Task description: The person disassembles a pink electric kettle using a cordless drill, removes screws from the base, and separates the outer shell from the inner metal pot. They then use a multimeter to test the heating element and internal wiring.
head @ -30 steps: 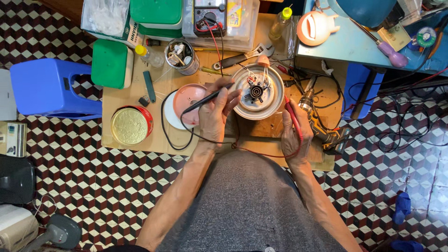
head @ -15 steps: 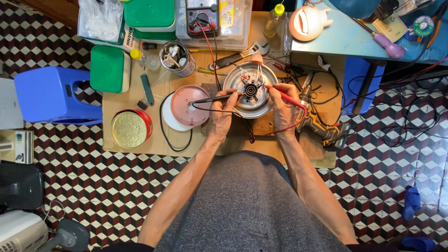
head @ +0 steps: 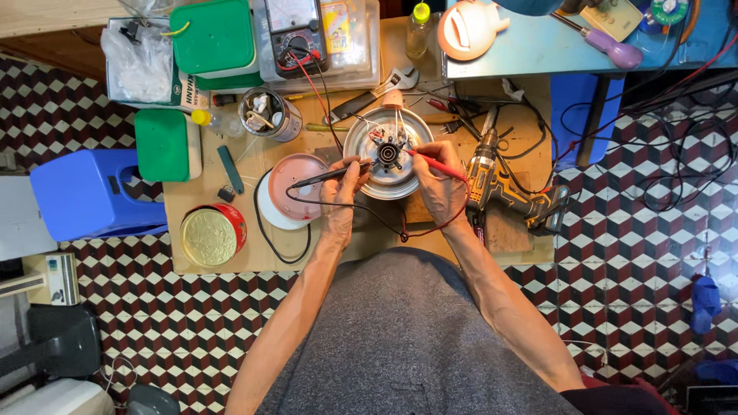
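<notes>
Both hands have closed in on the round metal motor housing (head: 387,154) since 1 s ago: back then the right hand (head: 440,184) hung off to the side with the red probe (head: 435,165) clear of the part. Now both tips sit at the black hub (head: 388,154), so my read is contact is made and a reading is being taken (meter (head: 294,29) sits at the far edge of the counter (head: 223,257), leads run to it).

Left hand (head: 342,188): grip clenched around the black probe (head: 327,175). Right hand: grip clenched on the red probe.

Housing sits mid-counter, open face up, between the pink lid (head: 296,184) and the cordless drill (head: 492,180).

Orientation: black probe's long axis runs nearly left-right, tip pointing right toward the hub. Red probe's axis slants, tip pointing up-left into the hub. The 2 tips converge from opposite sides.
</notes>
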